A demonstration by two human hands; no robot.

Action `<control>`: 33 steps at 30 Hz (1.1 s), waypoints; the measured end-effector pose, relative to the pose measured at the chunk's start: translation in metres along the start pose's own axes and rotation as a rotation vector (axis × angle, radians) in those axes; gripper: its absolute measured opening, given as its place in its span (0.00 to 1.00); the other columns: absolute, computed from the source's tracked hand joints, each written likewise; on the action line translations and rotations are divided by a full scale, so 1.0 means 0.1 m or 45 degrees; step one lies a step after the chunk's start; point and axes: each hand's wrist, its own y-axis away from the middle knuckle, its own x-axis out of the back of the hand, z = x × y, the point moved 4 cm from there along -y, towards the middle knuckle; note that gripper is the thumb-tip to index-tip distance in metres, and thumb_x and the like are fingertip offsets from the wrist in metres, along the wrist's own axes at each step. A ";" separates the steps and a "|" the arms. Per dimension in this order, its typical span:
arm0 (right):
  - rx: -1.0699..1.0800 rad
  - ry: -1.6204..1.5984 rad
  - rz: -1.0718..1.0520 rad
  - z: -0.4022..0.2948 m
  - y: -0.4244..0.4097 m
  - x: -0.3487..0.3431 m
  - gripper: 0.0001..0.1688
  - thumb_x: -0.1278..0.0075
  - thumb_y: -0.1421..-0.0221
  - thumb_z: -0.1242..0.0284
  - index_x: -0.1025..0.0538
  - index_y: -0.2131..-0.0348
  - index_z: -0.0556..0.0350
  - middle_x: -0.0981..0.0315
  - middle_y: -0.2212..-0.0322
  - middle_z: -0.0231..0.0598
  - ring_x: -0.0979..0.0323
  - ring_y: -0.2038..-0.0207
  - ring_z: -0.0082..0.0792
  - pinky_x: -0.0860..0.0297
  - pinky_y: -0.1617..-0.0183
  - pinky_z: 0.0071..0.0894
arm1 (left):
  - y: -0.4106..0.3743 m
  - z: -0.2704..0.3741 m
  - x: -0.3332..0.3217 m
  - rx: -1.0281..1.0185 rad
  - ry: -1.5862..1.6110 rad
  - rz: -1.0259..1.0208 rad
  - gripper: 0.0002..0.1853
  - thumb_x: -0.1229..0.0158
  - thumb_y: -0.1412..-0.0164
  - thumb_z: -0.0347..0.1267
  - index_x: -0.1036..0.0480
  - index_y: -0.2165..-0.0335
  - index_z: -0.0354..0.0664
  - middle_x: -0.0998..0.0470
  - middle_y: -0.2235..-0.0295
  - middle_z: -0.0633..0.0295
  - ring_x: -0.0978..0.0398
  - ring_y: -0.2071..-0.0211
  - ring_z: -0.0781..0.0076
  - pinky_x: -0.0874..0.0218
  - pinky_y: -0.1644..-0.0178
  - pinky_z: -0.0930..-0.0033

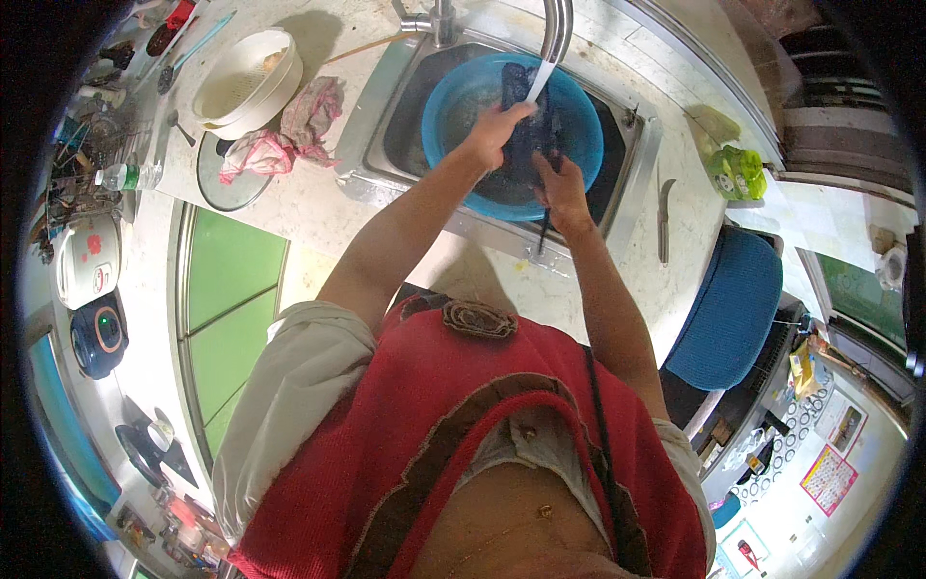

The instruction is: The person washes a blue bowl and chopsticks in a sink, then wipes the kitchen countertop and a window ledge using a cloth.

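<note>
Water runs from a curved metal faucet (557,32) onto a dark, wet, cloth-like item (522,134) in a round blue plastic basin (443,108). The basin sits in a stainless steel sink (394,130) and holds water. My left hand (498,134) grips the item's left side, its thumb close to the stream. My right hand (563,189) grips it lower down on the right. From below my right hand a thin dark strap (544,231) hangs over the basin's near rim. Part of the item is hidden by my fingers.
Left of the sink lie a pink-and-grey rag (315,119), a glass lid (217,177) and a cream plastic colander (246,87). A knife (663,224) lies on the counter at right. Further right are a green plastic package (736,174) and a blue cloth cover (738,311).
</note>
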 end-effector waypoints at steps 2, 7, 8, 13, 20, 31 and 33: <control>0.026 0.460 -0.129 -0.15 -0.05 0.03 0.11 0.51 0.48 0.65 0.31 0.73 0.53 0.39 0.84 0.26 0.45 0.87 0.17 0.50 0.88 0.17 | 0.00 0.09 0.10 -0.135 -0.258 0.223 0.12 0.44 0.51 0.32 0.28 0.68 0.35 0.26 0.74 0.59 0.28 0.73 0.69 0.37 0.69 0.65; 0.211 -0.031 -0.021 -0.65 -0.30 0.02 0.12 0.53 0.47 0.66 0.29 0.70 0.58 0.37 0.84 0.29 0.38 0.84 0.21 0.45 0.83 0.18 | 0.10 0.16 0.18 -0.332 -0.553 0.280 0.14 0.43 0.51 0.32 0.28 0.67 0.32 0.26 0.72 0.57 0.28 0.72 0.69 0.37 0.68 0.65; 0.177 -0.235 -0.077 -0.71 -0.39 -0.12 0.11 0.53 0.47 0.68 0.29 0.69 0.59 0.35 0.83 0.30 0.36 0.82 0.23 0.43 0.81 0.18 | 0.11 0.10 0.18 -0.244 -0.470 0.236 0.14 0.43 0.51 0.32 0.28 0.67 0.32 0.26 0.72 0.57 0.28 0.72 0.69 0.36 0.68 0.65; -0.094 -0.522 -0.358 -0.92 -0.81 -0.52 0.09 0.53 0.50 0.74 0.28 0.69 0.63 0.31 0.76 0.39 0.33 0.77 0.28 0.40 0.81 0.20 | 0.08 -0.04 0.19 -0.083 -0.099 0.138 0.15 0.43 0.51 0.32 0.30 0.64 0.33 0.26 0.72 0.57 0.27 0.73 0.66 0.36 0.69 0.64; 0.366 0.821 0.057 -0.42 -0.69 -0.08 0.22 0.49 0.52 0.56 0.28 0.71 0.59 0.34 0.82 0.30 0.39 0.81 0.20 0.43 0.79 0.22 | -0.10 0.09 0.22 -0.194 -0.282 0.437 0.20 0.45 0.49 0.40 0.31 0.64 0.32 0.26 0.72 0.55 0.28 0.72 0.64 0.36 0.67 0.62; -0.201 -0.242 0.137 -0.19 -0.42 0.22 0.14 0.50 0.51 0.73 0.29 0.64 0.62 0.27 0.70 0.38 0.28 0.69 0.35 0.31 0.64 0.32 | -0.31 1.13 0.81 -1.385 -1.016 1.222 0.20 0.54 0.44 0.41 0.35 0.66 0.30 0.31 0.64 0.42 0.32 0.63 0.49 0.43 0.58 0.55; -0.223 -0.281 0.085 -0.16 -0.37 0.25 0.14 0.50 0.51 0.73 0.29 0.64 0.62 0.27 0.70 0.38 0.28 0.69 0.35 0.30 0.65 0.33 | -0.39 1.61 1.02 -1.795 -1.239 1.620 0.18 0.53 0.47 0.33 0.37 0.60 0.31 0.29 0.67 0.45 0.30 0.65 0.50 0.39 0.60 0.57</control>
